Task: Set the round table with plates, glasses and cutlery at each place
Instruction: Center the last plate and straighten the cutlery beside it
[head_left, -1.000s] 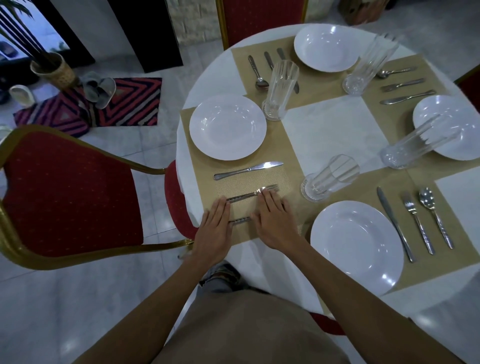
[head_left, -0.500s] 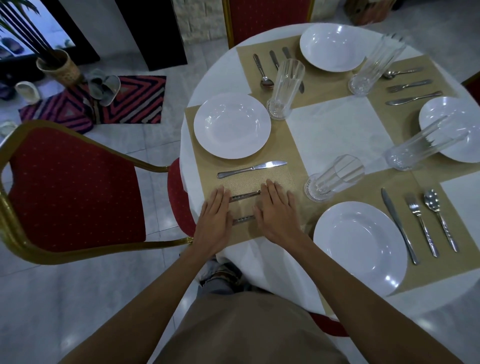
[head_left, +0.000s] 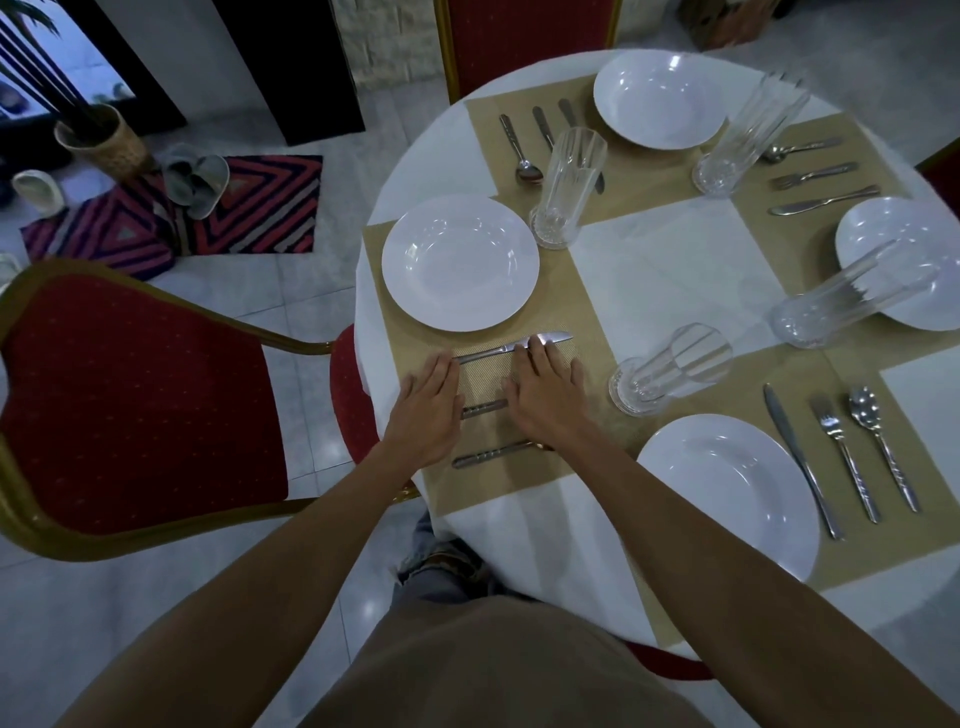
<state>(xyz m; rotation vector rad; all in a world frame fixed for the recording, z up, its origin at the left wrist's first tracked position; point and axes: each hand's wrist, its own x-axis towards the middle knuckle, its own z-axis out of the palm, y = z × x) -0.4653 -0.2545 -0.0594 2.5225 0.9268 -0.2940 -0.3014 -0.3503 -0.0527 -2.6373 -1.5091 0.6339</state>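
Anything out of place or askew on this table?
Nothing spilled or broken. Only the knife beside the left-hand plate lies slightly aslant; the left hand and right hand lie flat over that place's cutlery.

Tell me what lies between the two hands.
Head view: between the left hand and right hand, bare placemat crossed by the knife and a second cutlery handle.

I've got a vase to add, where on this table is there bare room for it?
The white square at the table's centre is bare, bordered by the four placemats with a glass at each corner, such as the glass by the left plate. The placemat under both hands, left hand and right hand, is crowded with cutlery.
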